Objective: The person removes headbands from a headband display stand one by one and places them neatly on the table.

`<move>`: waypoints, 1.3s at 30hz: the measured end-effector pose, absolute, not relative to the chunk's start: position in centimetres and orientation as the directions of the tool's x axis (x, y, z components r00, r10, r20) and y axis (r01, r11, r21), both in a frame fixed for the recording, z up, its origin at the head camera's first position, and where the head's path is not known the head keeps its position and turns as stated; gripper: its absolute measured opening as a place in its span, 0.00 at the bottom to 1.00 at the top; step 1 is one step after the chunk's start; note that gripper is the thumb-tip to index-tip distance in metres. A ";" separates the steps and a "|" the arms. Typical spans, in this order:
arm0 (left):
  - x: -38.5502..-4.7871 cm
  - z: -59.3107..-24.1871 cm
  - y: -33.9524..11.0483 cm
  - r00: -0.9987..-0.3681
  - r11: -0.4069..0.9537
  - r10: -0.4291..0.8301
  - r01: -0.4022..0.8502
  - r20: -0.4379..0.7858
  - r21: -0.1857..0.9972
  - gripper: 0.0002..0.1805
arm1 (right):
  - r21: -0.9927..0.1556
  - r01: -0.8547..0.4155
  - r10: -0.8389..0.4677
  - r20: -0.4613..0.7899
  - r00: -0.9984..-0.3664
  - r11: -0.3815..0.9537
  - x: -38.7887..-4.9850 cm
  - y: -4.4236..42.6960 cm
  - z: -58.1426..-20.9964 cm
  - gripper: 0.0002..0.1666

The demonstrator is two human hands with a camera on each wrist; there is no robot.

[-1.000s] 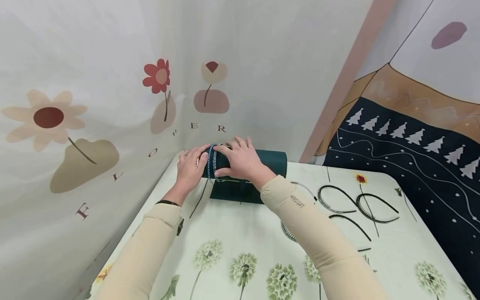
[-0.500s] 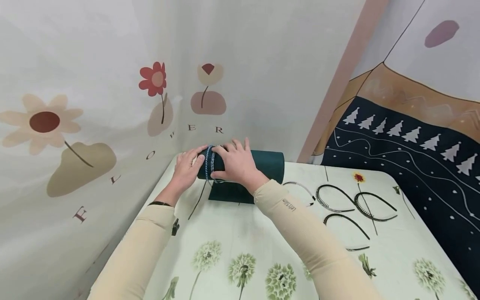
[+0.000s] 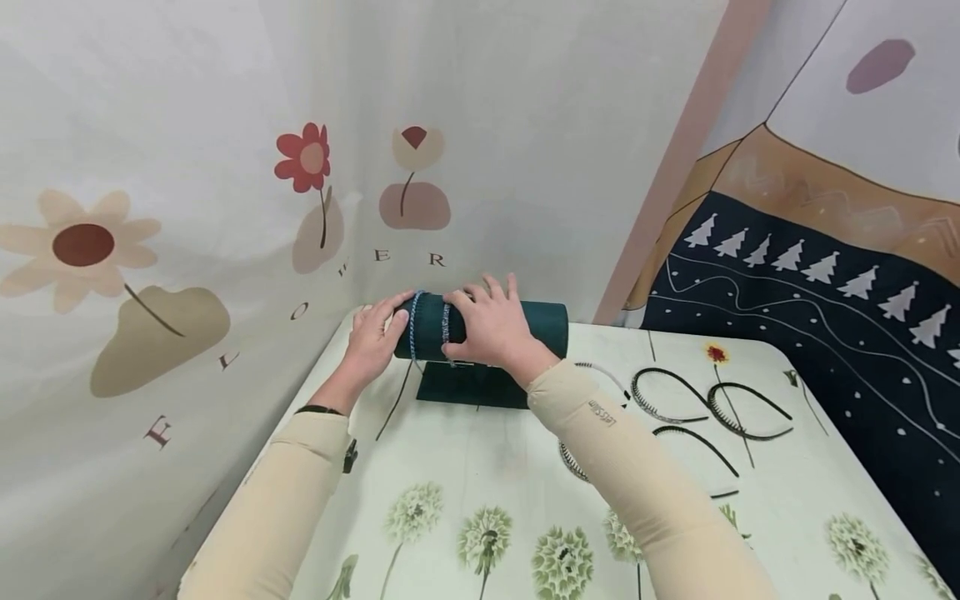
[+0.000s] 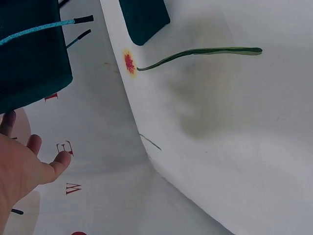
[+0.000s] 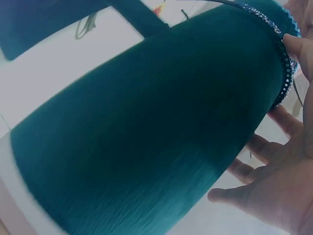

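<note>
Pale floral cloth [image 3: 465,458] fronts printed drapes [image 3: 570,167], right hand [image 3: 493,328] pinching a glittery headband [image 5: 287,78], left hand [image 3: 372,335] relaxed against a green roll [image 3: 549,328].

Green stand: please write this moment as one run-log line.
left hand: at left end of green stand; right hand: holds glittery headband on it; blue headband: nearer left end; other headbands: on table

Beige fabric sleeves [image 3: 637,467] are showing, the right bearing small dark lettering [image 3: 602,413]; a thin black wristband [image 3: 318,409] is edging the left.
</note>
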State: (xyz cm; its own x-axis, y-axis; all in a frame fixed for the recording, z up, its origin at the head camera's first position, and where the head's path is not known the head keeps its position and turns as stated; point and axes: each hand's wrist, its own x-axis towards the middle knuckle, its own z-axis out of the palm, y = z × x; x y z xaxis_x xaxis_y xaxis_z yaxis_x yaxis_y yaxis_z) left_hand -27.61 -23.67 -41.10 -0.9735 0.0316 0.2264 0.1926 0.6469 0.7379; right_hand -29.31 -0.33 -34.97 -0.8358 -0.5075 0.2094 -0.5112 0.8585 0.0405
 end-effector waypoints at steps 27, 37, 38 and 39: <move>-27.5 -41.4 -24.0 -0.973 0.638 0.035 0.199 0.230 0.744 0.30 | -0.093 -0.510 -0.495 0.147 -0.857 0.855 -29.6 11.3 -34.8 0.50; -27.6 -41.3 -23.7 -0.971 0.634 0.037 0.206 0.237 0.745 0.29 | -0.200 -0.535 -0.527 0.095 -0.844 0.821 -29.8 12.6 -34.5 0.72; -27.6 -41.3 -23.7 -0.971 0.632 0.036 0.207 0.238 0.747 0.29 | -0.205 -0.532 -0.525 0.090 -0.846 0.822 -29.9 12.7 -34.6 0.74; -27.6 -41.3 -23.7 -0.970 0.630 0.036 0.207 0.238 0.749 0.29 | -0.206 -0.527 -0.522 0.085 -0.849 0.824 -30.1 12.7 -34.7 0.75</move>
State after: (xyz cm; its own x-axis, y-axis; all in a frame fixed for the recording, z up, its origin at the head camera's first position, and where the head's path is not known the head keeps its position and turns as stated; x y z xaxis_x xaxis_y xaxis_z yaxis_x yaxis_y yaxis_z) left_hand -27.56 -23.69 -41.29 -0.9705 0.0360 0.2384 0.2073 0.6298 0.7486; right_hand -30.09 12.68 -34.68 -0.8488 -0.5217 0.0855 -0.5274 0.8242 -0.2063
